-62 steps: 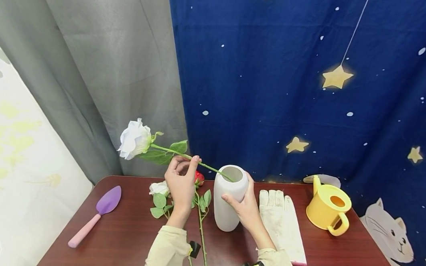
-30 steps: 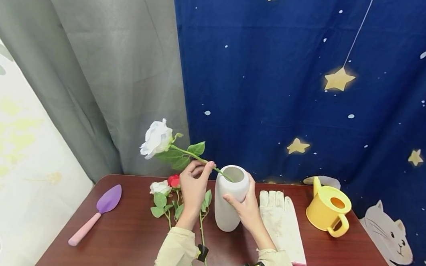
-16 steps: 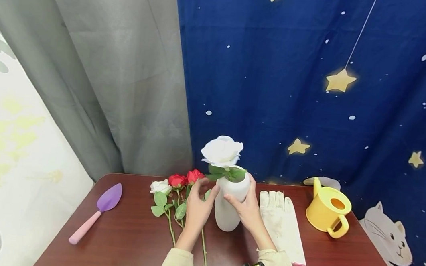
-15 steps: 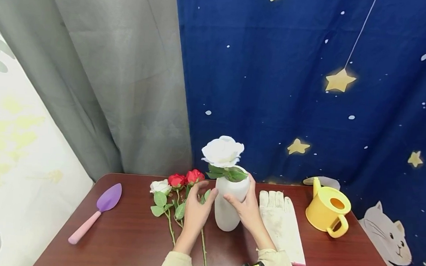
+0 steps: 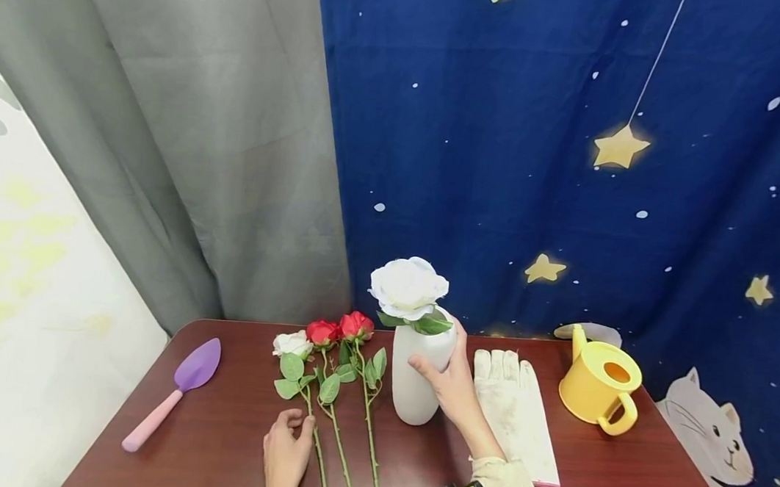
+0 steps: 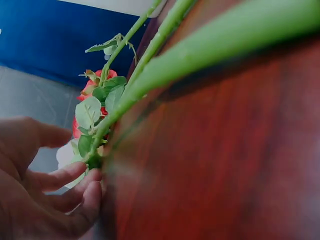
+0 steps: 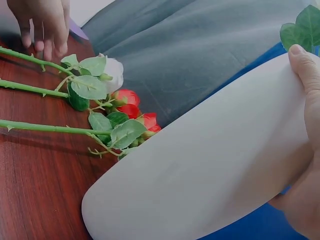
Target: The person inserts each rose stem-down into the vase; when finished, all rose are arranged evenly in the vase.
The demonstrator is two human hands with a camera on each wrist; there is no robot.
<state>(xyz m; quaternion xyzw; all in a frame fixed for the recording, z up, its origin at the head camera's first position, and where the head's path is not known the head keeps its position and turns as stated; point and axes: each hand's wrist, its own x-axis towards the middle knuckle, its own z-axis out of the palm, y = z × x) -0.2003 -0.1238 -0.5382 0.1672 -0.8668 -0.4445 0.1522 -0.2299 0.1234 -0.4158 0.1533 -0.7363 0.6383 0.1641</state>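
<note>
My right hand [image 5: 452, 383] grips the white vase [image 5: 414, 381] near its top, thumb on the front. A large white rose [image 5: 409, 287] stands in the vase, its leaves at the rim and its lower stem hidden inside. My left hand [image 5: 288, 448] is low over the table beside the stem of a smaller white rose [image 5: 294, 344]. In the left wrist view, the thumb and fingers [image 6: 65, 177] are spread apart near the stem [image 6: 130, 97]. Two red roses [image 5: 323, 333] lie to the right of that white one, stems toward me.
A purple trowel [image 5: 198, 366] with a pink handle lies on the left of the dark red table [image 5: 235, 426]. Pale work gloves [image 5: 516, 416] lie right of the vase, and a yellow watering can [image 5: 601, 380] stands further right. Curtains hang behind.
The large white rose went from slanting at the rim to standing in the vase. My left hand let it go and moved down-left to the lying stems. My right hand stayed on the vase.
</note>
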